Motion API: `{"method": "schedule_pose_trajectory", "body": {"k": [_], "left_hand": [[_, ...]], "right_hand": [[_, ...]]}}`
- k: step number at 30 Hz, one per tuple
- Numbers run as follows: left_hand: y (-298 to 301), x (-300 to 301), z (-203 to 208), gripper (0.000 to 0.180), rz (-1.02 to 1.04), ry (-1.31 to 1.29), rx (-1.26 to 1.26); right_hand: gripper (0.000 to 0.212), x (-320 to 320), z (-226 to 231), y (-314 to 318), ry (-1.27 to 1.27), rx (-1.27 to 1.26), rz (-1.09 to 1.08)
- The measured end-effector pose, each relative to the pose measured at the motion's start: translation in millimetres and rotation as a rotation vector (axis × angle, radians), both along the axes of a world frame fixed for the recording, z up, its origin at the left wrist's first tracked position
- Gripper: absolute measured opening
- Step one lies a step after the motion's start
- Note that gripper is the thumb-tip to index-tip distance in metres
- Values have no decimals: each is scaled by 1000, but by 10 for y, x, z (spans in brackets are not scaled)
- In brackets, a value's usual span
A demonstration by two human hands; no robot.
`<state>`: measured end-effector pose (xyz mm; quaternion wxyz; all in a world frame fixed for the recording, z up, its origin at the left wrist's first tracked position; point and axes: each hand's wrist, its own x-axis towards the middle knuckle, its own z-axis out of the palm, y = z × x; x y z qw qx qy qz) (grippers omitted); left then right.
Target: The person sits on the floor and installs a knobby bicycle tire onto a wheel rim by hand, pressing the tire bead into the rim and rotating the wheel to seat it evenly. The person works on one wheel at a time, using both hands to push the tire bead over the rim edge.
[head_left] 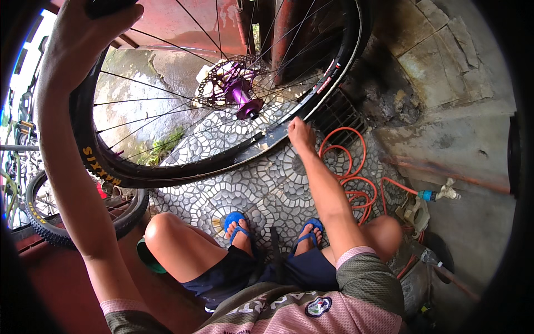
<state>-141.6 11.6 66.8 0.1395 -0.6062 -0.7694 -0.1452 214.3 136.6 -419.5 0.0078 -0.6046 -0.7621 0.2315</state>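
A bicycle wheel [320, 92] with thin black spokes is held up in front of me, tilted. At its centre are a purple hub [240, 97] and a disc brake rotor [207, 92]. Around the rim sits a black tyre [133, 179] with yellow lettering; whitish smears run along the edge nearest me. My left hand [83, 39], at the upper left, is closed around the tyre. My right hand [301, 135] is a fist against the near right edge of the wheel. Whatever its fingers grip there is hidden.
An orange coiled hose [356, 183] lies to the right, leading to a tap [446, 190] by the grey wall. Beyond the wheel is a floor drain grate [339, 114]. Another bicycle wheel [47, 231] stands at left. My feet in blue flip-flops [236, 218] rest on pebble mosaic paving.
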Motion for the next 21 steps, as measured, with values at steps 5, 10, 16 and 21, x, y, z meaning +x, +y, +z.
{"method": "schedule_pose_trajectory", "body": {"k": [5, 10, 16, 21], "left_hand": [[-19, 102, 57, 72, 3, 4, 16], [-96, 143, 88, 70, 3, -12, 50], [35, 380, 25, 68, -50, -68, 122], [38, 828, 119, 66, -64, -153, 226]], "right_hand": [[22, 36, -16, 204, 123, 45, -86], [25, 86, 124, 349, 152, -18, 7], [17, -421, 27, -1011, 181, -202, -12], [21, -798, 226, -1768, 289, -411, 315]]}}
